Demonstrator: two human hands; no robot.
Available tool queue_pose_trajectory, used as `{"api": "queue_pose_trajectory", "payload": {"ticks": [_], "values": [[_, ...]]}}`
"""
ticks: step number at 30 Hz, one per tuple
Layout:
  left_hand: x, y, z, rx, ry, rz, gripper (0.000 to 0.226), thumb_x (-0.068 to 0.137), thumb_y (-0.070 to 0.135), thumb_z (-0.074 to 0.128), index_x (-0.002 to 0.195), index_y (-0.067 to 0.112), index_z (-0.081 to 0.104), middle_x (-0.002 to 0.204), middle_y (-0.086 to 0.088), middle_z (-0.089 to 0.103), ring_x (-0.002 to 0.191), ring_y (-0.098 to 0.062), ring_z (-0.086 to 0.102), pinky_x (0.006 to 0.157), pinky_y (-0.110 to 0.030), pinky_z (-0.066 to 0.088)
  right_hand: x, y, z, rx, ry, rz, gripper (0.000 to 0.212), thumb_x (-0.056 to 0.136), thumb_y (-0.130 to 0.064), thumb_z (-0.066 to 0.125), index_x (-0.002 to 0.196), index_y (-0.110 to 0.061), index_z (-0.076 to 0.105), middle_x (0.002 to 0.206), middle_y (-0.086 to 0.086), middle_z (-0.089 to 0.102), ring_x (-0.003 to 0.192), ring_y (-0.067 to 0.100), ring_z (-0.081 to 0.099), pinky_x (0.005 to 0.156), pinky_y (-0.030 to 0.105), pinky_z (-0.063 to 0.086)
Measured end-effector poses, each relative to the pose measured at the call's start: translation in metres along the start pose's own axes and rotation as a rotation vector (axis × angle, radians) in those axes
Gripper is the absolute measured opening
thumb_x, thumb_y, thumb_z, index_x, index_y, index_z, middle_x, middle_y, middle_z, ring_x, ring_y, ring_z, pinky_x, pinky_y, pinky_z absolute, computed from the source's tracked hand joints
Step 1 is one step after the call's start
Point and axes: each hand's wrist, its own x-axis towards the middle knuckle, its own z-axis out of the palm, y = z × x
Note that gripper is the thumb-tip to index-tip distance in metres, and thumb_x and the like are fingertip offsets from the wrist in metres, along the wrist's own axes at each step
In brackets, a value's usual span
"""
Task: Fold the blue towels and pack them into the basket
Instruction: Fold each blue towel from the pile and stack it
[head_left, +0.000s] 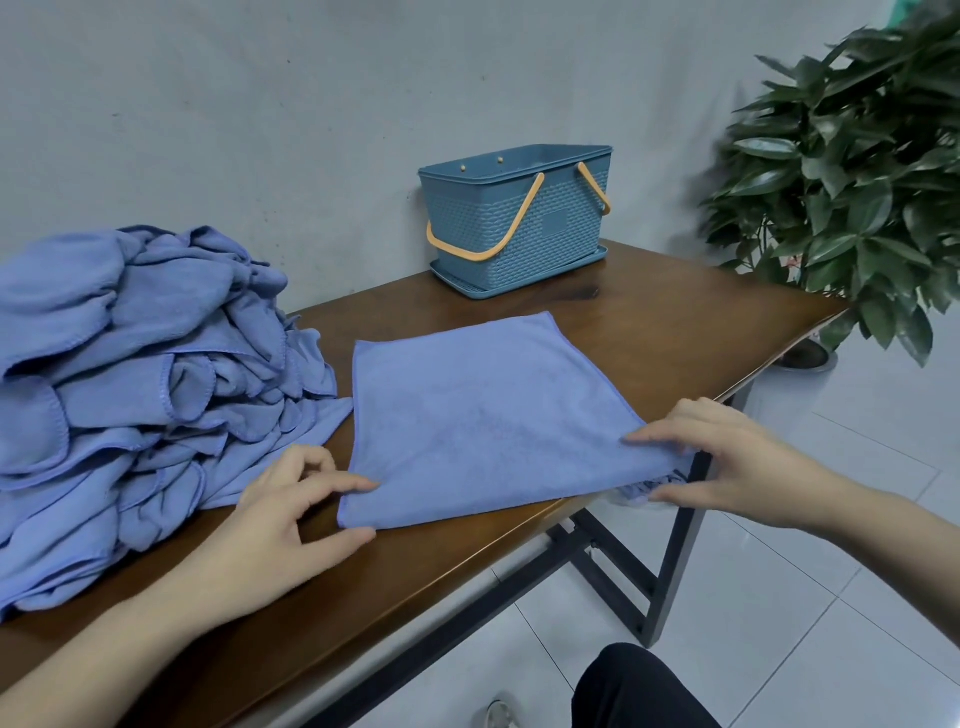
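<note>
While the towel (483, 415) lies flat on the worktop (675, 332), the left hand (291, 525) pinches its 7 o'clock corner and the right hand (727, 457) its 4 o'clock corner; the basket (519, 218) stands at 12 o'clock.

L hand (291, 512) & R hand (727, 457) both forward, palms down, thumb+fingers pinching.
</note>
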Motion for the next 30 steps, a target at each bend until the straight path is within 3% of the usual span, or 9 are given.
{"api": "queue_pose_trajectory", "payload": {"ticks": [2, 5, 9, 12, 15, 19, 24, 27, 30], "values": [[-0.003, -0.002, 0.001, 0.08, -0.01, 0.059, 0.052, 0.076, 0.079, 0.058, 0.123, 0.057, 0.054, 0.137, 0.028, 0.038, 0.134, -0.005, 0.041, 0.109, -0.04, 0.033, 0.002, -0.003, -0.002, -0.096, 0.06, -0.006, 0.051, 0.08, -0.063, 0.068, 0.128, -0.045, 0.06, 0.104, -0.023, 0.047, 0.09, 0.009, 0.047, 0.082, 0.033, 0.044], [0.0, 0.007, 0.0, 0.093, 0.056, 0.116, 0.039, 0.085, 0.079, 0.047, 0.114, 0.055, 0.059, 0.145, 0.032, 0.041, 0.135, 0.005, 0.039, 0.11, -0.038, 0.032, 0.007, -0.007, 0.0, -0.156, 0.082, -0.071, 0.03, 0.084, -0.051, 0.065, 0.114, -0.046, 0.066, 0.12, -0.021, 0.052, 0.104, 0.008, 0.049, 0.086, 0.043, 0.046], [0.006, 0.014, 0.005, 0.031, 0.132, 0.152, 0.018, 0.098, 0.057, 0.046, 0.103, 0.051, 0.063, 0.13, 0.035, 0.057, 0.126, 0.007, 0.051, 0.11, -0.03, 0.036, 0.013, -0.016, 0.0, 0.216, 0.105, 0.013, 0.023, 0.083, -0.013, 0.064, 0.093, -0.034, 0.066, 0.122, -0.014, 0.066, 0.123, 0.015, 0.058, 0.103, 0.037, 0.044], [0.009, 0.021, 0.008, -0.238, 0.189, 0.02, 0.018, 0.095, 0.056, 0.053, 0.104, 0.045, 0.064, 0.104, 0.017, 0.07, 0.095, -0.007, 0.065, 0.087, -0.027, 0.049, 0.018, -0.025, -0.001, 0.479, 0.167, 0.132, 0.032, 0.095, 0.001, 0.057, 0.094, -0.031, 0.066, 0.108, -0.009, 0.07, 0.112, 0.01, 0.064, 0.096, 0.029, 0.048], [0.017, 0.035, 0.003, -0.496, 0.322, -0.038, 0.015, 0.084, 0.055, 0.059, 0.096, 0.046, 0.061, 0.067, -0.003, 0.057, 0.056, -0.019, 0.049, 0.056, -0.029, 0.041, 0.027, -0.029, 0.0, 0.556, 0.3, 0.168, 0.024, 0.099, 0.0, 0.056, 0.107, -0.022, 0.063, 0.095, -0.015, 0.065, 0.079, 0.01, 0.061, 0.074, 0.023, 0.048], [0.029, 0.044, -0.006, -0.718, 0.451, -0.076, 0.009, 0.087, 0.045, 0.058, 0.096, 0.042, 0.058, 0.074, -0.036, 0.044, 0.061, -0.034, 0.037, 0.063, -0.042, 0.031, 0.04, -0.033, -0.003, 0.658, 0.431, 0.206, 0.024, 0.1, 0.003, 0.052, 0.098, -0.019, 0.059, 0.086, -0.02, 0.058, 0.075, 0.003, 0.053, 0.071, 0.014, 0.04], [0.041, 0.046, -0.001, -0.654, 0.421, -0.182, 0.056, 0.098, -0.008, 0.039, 0.064, 0.03, 0.061, 0.068, -0.003, 0.048, 0.06, -0.015, 0.041, 0.054, -0.022, 0.03, 0.054, -0.041, -0.006, 0.798, 0.375, 0.366, 0.048, 0.099, 0.002, 0.041, 0.074, -0.028, 0.068, 0.084, -0.016, 0.06, 0.081, 0.005, 0.052, 0.074, 0.027, 0.039], [0.047, 0.047, -0.001, -0.769, 0.394, -0.314, 0.051, 0.098, -0.003, 0.036, 0.06, 0.022, 0.059, 0.072, -0.012, 0.047, 0.063, -0.025, 0.039, 0.052, -0.03, 0.026, 0.058, -0.043, -0.009, 0.939, 0.337, 0.437, 0.037, 0.099, -0.008, 0.046, 0.084, -0.026, 0.074, 0.098, -0.006, 0.067, 0.095, 0.017, 0.056, 0.081, 0.037, 0.042], [0.052, 0.05, -0.004, -0.861, 0.409, -0.402, 0.049, 0.101, 0.002, 0.035, 0.065, 0.021, 0.063, 0.069, -0.011, 0.048, 0.054, -0.02, 0.042, 0.043, -0.022, 0.03, 0.057, -0.044, -0.01, 0.904, 0.265, 0.405, 0.022, 0.097, -0.011, 0.061, 0.099, -0.029, 0.074, 0.106, -0.008, 0.07, 0.094, 0.016, 0.06, 0.083, 0.038, 0.046]]}}
